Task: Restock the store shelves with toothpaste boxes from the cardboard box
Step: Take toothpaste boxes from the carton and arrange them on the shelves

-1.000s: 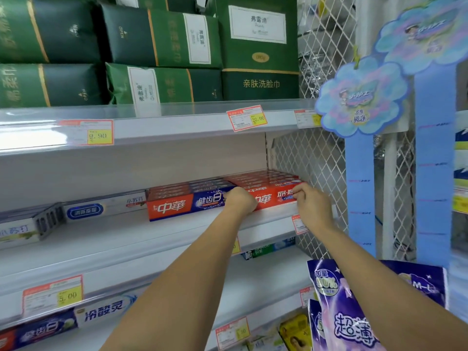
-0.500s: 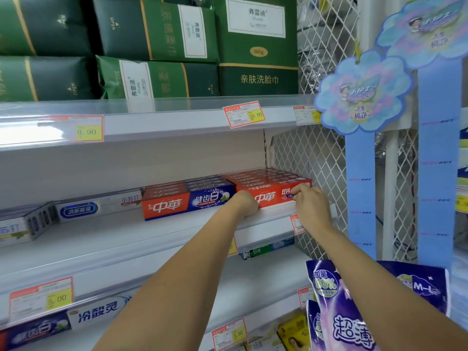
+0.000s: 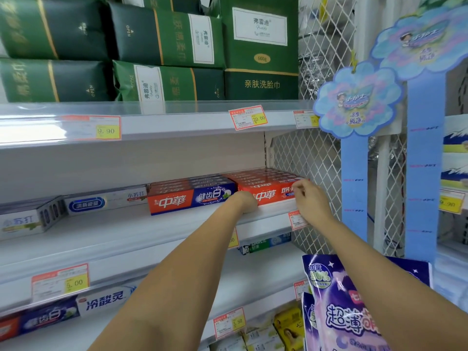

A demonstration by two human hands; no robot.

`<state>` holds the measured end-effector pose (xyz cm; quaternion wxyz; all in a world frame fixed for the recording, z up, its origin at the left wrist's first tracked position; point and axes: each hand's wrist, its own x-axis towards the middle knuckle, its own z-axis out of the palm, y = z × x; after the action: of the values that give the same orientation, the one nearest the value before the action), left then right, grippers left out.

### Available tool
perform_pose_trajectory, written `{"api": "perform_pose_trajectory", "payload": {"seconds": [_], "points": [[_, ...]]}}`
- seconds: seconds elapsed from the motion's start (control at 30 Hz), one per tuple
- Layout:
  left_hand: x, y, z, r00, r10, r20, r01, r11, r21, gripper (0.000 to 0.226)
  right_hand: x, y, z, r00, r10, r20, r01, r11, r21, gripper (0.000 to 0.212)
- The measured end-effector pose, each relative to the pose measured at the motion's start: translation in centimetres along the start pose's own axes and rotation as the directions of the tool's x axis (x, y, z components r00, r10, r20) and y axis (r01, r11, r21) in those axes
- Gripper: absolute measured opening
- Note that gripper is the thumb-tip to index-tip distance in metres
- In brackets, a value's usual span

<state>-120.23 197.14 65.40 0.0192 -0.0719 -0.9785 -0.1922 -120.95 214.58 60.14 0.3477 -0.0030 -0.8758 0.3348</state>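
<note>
1. The middle shelf (image 3: 126, 231) carries toothpaste boxes lying flat in rows.
2. The red toothpaste box (image 3: 269, 195) lies at the front of the right-hand row, just beside a red-and-blue box (image 3: 192, 200).
3. The right grip (image 3: 310, 202) pinches the red toothpaste box's right end, fingertips curled over its top edge.
4. The left grip (image 3: 244, 202) is bunched against its lower front edge; whether it has hold, I cannot tell.

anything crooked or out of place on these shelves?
Two things. The 20.00 price tag on the upper shelf rail sits tilted, not square to the rail. The white toothpaste box at far left is turned at an angle, end flap showing, unlike the front-facing red boxes.
</note>
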Motion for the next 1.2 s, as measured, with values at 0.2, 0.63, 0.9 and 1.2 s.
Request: {"api": "perform_pose_trajectory", "payload": {"seconds": [0.2, 0.63, 0.9, 1.2], "points": [[-5.9, -3.5, 2.3, 0.801, 0.223, -0.555, -0.321, 0.943, -0.086, 0.031, -8.3, -3.0, -1.5, 0.967, -0.235, -0.094, 0.25, 0.949, 0.192, 0.01], [-25.3, -27.0, 24.4, 0.984, -0.117, -0.132, 0.024, 0.831, -0.555, 0.042, -34.1, 0.9, 14.8, 0.663, 0.089, 0.744, -0.047, 0.996, -0.077, 0.046], [-34.5, -40.7, 37.6, 0.851, -0.431, 0.3, 0.524, 0.722, -0.452, 0.028, -53.0, 5.7, 24.1, 0.281, 0.355, 0.892, -0.257, 0.923, -0.287, 0.006], [-41.4, -49.5, 54.5, 0.605, -0.551, 0.575, 0.734, 0.666, -0.134, 0.013, -70.0, 14.7, 30.1, 0.066, 0.525, 0.849, -0.236, 0.834, -0.498, 0.032]]}}
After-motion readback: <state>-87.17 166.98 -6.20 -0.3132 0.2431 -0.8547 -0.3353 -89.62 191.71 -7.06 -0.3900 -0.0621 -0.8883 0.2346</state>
